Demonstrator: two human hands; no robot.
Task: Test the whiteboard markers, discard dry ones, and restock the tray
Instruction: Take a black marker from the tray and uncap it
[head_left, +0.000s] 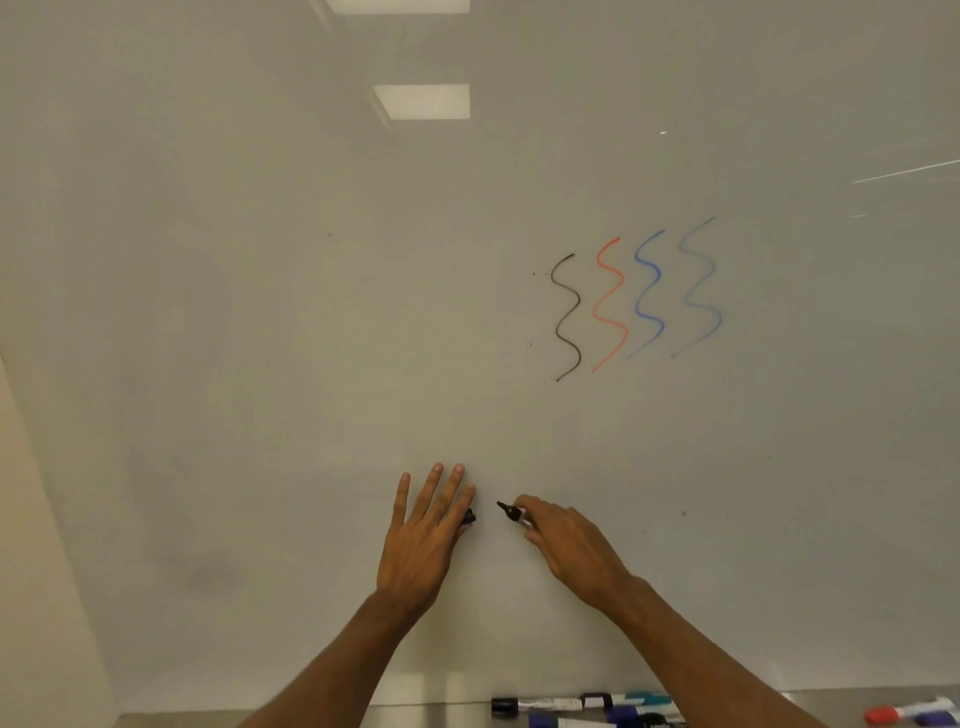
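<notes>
Low centre of the frame, my right hand (569, 545) pinches the uncapped black marker (512, 513), long axis slanting up-left, tip aimed at the cap (469, 518) just beside it, pinched by my left hand (421, 540), its other fingers splayed.

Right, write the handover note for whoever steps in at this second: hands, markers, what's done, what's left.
Left hand: holds the black cap at its thumb side, other fingers straight.
Right hand: pinches the uncapped black marker, tip pointing left.
Done: four test squiggles on the whiteboard: black squiggle, red squiggle, blue squiggle, fainter blue squiggle.
Tray: capped markers lie in it, a red-capped marker far right.
Left: probably recap the black one, discard whichever wrote faint, restock.
</notes>
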